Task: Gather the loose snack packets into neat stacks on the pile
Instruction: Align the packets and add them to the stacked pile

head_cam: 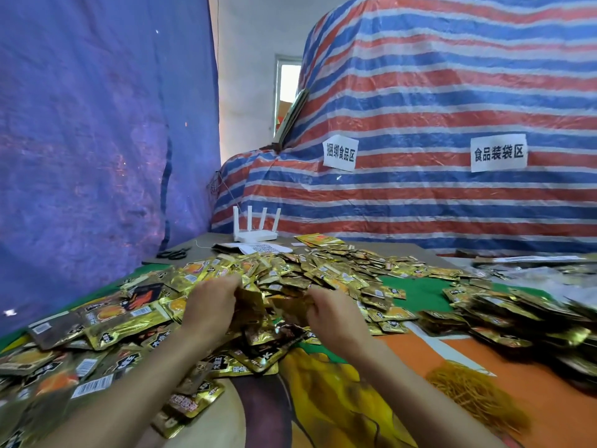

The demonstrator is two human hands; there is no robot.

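Observation:
A big heap of gold and black snack packets (323, 270) covers the middle and left of the table. My left hand (211, 302) and my right hand (329, 313) are both in the heap, close together, fingers curled round a small bunch of gold packets (274, 305) held between them. The fingertips are hidden in the packets. Larger packets with barcodes (97, 321) lie loose at the near left. Rows of overlapped packets (517, 315) lie at the right.
A bundle of yellow rubber bands (465, 389) lies on the orange and green table cover at the near right. A white router (255, 231), scissors (174, 253) and paper sheets sit at the table's far edge. Striped tarp rises behind, blue tarp at the left.

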